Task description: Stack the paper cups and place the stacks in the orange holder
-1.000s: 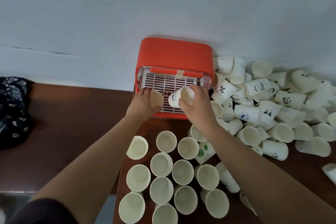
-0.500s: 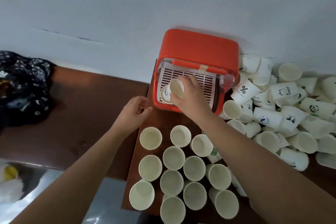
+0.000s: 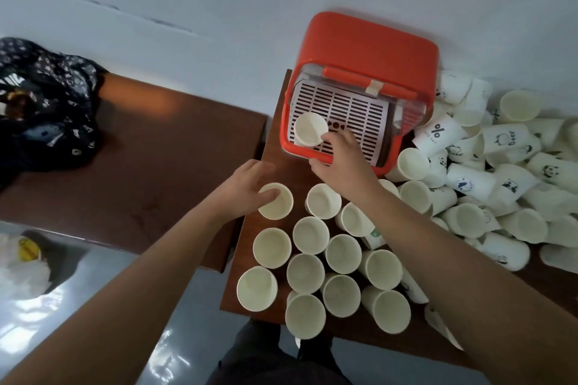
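Cups crowd the brown table point(image 3: 289, 173): an upright cluster point(image 3: 311, 234) stands mouths-up at 6 o'clock from the orange holder point(image 3: 372, 47), while a loose heap point(image 3: 463, 180) lies tumbled at the holder's 3 to 5 o'clock. Standing side by side, the sorted ones are probably easier to seize from above and stay separate from the unsorted pile. The holder sits against the wall at about 1 o'clock in the view, its open front turned toward the person so the white slatted tray point(image 3: 353, 109) can be reached. One cup on the tray point(image 3: 311, 133) stands upright at the tray's 8 o'clock corner, likely leaving room for more beside it. The right hand point(image 3: 342, 162) has fingertips point(image 3: 331, 138) against that cup's 4 o'clock side; whether it grasps or merely steadies I cannot tell. The left hand point(image 3: 245, 187) pinches the corner cup point(image 3: 276, 203) at the cluster's 11 o'clock, thumb laid over the rim and fingers by the outer wall, a hold suited to lifting it straight up. A dark patterned bag point(image 3: 47, 97) lies at 9 o'clock, well apart.
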{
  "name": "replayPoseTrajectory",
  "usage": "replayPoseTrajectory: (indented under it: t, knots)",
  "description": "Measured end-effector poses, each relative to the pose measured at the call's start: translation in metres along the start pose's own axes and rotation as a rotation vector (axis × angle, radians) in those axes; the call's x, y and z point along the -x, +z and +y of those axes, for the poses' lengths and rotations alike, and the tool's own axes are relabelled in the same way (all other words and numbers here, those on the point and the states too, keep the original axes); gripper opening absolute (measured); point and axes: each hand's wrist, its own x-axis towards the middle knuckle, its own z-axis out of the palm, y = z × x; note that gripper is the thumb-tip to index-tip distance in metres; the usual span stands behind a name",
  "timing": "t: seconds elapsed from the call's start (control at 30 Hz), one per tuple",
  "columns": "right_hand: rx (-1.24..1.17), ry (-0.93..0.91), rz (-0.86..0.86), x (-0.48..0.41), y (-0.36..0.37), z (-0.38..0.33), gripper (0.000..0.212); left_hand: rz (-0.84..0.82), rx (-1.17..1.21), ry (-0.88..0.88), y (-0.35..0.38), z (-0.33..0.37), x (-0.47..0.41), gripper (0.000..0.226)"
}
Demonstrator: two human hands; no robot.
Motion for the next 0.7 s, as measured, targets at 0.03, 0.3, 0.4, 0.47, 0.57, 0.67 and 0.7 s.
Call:
replayPoseTrajectory:
  t: [0.03, 0.3, 0.4, 0.47, 0.57, 0.67, 0.7]
  knots:
    - [-0.012, 0.01, -0.062, 0.012, 0.001, 0.002, 0.058, 0.001, -0.01, -0.001, 0.002, 0.0, 0.0, 0.052]
    - [0.104, 0.006, -0.265, 0.051, 0.024, 0.015, 0.064, -0.166, -0.23, 0.127, 0.01, -0.01, 0.002, 0.079]
    - [0.135, 0.038, -0.312, 0.052, 0.024, 0.021, 0.062, -0.19, -0.341, 0.198, 0.009, -0.017, 0.001, 0.089]
    - [0.137, 0.026, -0.339, 0.053, 0.023, 0.024, 0.064, -0.178, -0.38, 0.234, 0.01, -0.019, -0.001, 0.091]
    - [0.124, 0.011, -0.377, 0.054, 0.022, 0.027, 0.071, -0.141, -0.381, 0.278, 0.011, -0.02, -0.002, 0.087]
    - [0.097, 0.0, -0.389, 0.056, 0.021, 0.03, 0.079, -0.037, -0.303, 0.255, 0.002, -0.017, 0.001, 0.082]
    - [0.087, -0.011, -0.391, 0.056, 0.021, 0.031, 0.082, 0.026, -0.247, 0.242, -0.004, -0.015, 0.002, 0.081]
